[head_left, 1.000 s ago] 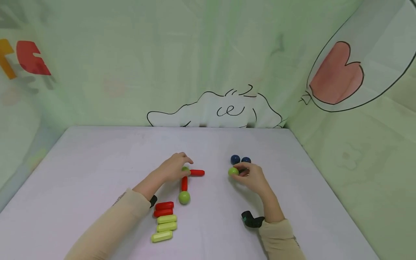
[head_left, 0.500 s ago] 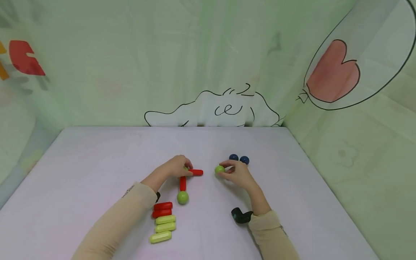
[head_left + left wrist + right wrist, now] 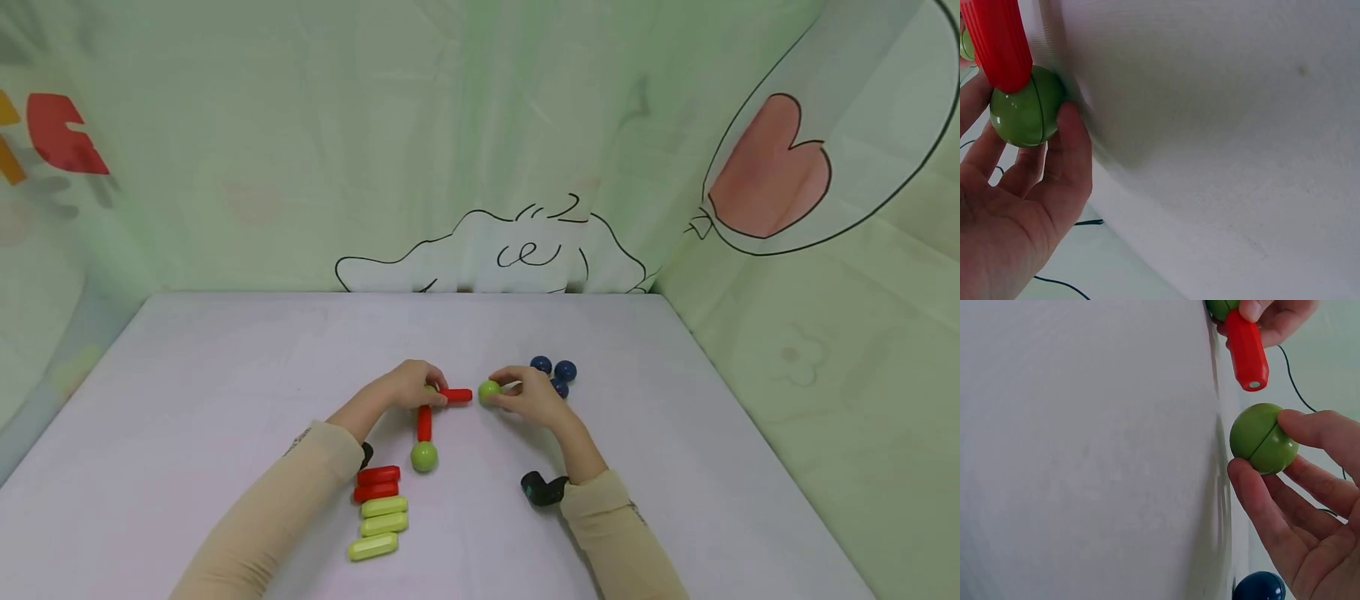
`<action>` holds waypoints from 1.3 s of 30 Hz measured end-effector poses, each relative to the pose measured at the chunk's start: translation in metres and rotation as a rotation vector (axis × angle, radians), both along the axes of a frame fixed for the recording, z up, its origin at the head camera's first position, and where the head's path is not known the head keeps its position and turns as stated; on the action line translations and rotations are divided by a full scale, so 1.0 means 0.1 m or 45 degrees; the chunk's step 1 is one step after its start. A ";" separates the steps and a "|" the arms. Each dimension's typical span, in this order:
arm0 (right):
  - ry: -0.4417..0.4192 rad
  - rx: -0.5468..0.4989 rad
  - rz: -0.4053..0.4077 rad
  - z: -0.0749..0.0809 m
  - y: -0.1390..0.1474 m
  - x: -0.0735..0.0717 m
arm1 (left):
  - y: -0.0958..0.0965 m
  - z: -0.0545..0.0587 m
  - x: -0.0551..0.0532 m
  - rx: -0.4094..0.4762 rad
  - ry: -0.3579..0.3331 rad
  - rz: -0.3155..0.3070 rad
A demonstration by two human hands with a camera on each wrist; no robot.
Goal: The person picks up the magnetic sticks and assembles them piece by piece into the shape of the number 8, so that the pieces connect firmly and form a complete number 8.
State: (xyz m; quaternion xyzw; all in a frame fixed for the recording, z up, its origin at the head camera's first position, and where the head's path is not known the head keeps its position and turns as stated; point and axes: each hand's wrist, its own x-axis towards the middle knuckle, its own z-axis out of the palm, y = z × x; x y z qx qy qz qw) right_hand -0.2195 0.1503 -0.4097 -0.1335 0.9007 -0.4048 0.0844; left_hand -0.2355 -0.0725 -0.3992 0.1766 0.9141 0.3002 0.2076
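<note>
- Two red sticks (image 3: 378, 475) and three yellow sticks (image 3: 384, 523) line the counter (image 3: 225, 367).
- The left hand's (image 3: 407, 386) grip holds a green ball (image 3: 1025, 117) touching a red rod (image 3: 458, 396).
- The right hand's (image 3: 531, 396) grip pinches another green ball (image 3: 1260, 439), just apart from the rod's tip.
- Three blue balls (image 3: 566, 371) sit beyond the right hand.

Indoor booth, apparently staged for filming; wider room type undetermined. Evidence: white-covered table (image 3: 262, 358) beneath the right hand (image 3: 534, 395); green printed curtain (image 3: 300, 167) beyond it; balloon drawing (image 3: 862, 100) to its upper right; black wrist camera (image 3: 542, 490) just below it.
</note>
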 end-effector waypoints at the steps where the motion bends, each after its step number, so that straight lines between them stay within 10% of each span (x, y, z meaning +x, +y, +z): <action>1: -0.005 0.004 0.000 0.00 -0.01 -0.01 | 0.00 0.00 0.00 0.004 0.003 0.004; 39: 0.003 0.098 -0.044 0.00 -0.18 -0.07 | 0.00 -0.01 -0.01 -0.013 0.063 0.094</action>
